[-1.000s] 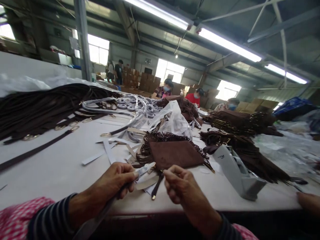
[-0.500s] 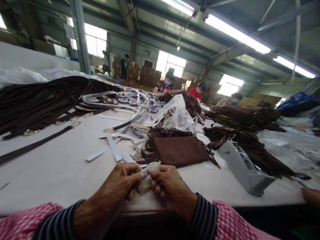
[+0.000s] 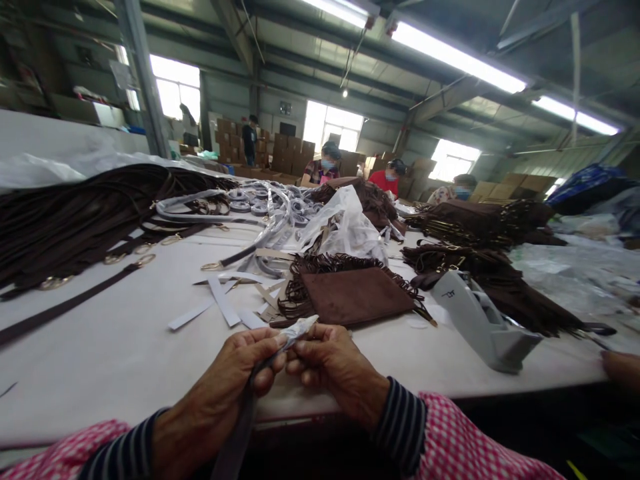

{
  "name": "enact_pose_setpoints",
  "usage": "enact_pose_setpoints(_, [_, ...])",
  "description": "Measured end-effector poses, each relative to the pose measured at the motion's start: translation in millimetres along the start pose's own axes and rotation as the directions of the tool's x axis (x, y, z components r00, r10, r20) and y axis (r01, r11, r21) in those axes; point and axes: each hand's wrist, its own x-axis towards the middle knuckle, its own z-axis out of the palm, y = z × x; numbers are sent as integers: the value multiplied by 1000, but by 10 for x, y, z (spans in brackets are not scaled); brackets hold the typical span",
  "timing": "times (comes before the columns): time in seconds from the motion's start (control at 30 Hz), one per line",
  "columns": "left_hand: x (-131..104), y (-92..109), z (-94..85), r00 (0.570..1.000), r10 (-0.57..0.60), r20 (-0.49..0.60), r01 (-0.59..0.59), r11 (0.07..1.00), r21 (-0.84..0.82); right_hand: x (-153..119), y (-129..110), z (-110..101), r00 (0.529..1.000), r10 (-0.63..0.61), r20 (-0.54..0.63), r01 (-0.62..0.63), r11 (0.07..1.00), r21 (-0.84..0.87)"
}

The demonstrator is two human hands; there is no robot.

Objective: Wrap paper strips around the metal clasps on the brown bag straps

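A dark strap (image 3: 240, 427), its end wrapped in whitish film (image 3: 299, 328), hangs down from my left hand (image 3: 227, 373), whose thumb and fingers pinch it. Close beside it, my right hand (image 3: 335, 367) has its fingers closed at the wrapped end; what exactly they grip is partly hidden. Just beyond both hands lies a brown fringed bag (image 3: 357, 297) on the white table (image 3: 115, 360). White and beige strips (image 3: 223, 301) are scattered to its left.
A grey tape dispenser (image 3: 483, 327) stands at the right. Brown straps (image 3: 90, 213) are heaped at left, and brown fringed pieces (image 3: 520, 290) at right. Clear plastic (image 3: 345, 223) lies behind the bag. Several people are across the table; another person's hand (image 3: 620, 368) shows at the right edge.
The wrapped end now sticks up further between my hands, and more of the dark strap shows below my left hand. The camera view has shifted slightly.
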Motion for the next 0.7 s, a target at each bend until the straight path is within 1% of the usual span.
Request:
enact_pose_setpoints(0.13, [-2, 16, 27, 998, -67, 8, 67, 998, -14, 70, 74, 33, 995, -88, -40, 90, 994, 55])
enact_pose_setpoints(0.27, [8, 55, 43, 996, -90, 21, 91, 996, -20, 101, 101, 14, 978, -207, -38, 208, 978, 31])
enact_pose_setpoints(0.43, [0, 16, 94, 991, -123, 46, 126, 990, -66, 103, 73, 56, 969, -246, -39, 243, 968, -67])
enact_pose_setpoints(0.5, [10, -7, 109, 994, -91, 64, 94, 994, -46, 125, 64, 70, 970, -241, -21, 237, 965, -113])
enact_pose_setpoints(0.57, [32, -14, 104, 997, -47, 56, 47, 999, 0, 154, 59, 53, 969, -247, 5, 243, 953, -181])
enact_pose_setpoints(0.6, [42, -7, 94, 999, -30, 42, 28, 999, 35, 163, 55, 28, 963, -268, 16, 264, 933, -245])
enact_pose_setpoints(0.63, [48, 6, 81, 1000, -18, 23, 16, 997, 79, 164, 46, -7, 955, -297, 31, 290, 897, -334])
enact_pose_setpoints(0.7, [43, 52, 56, 1000, 16, -15, -13, 981, 195, 132, 3, -99, 941, -326, 92, 322, 780, -536])
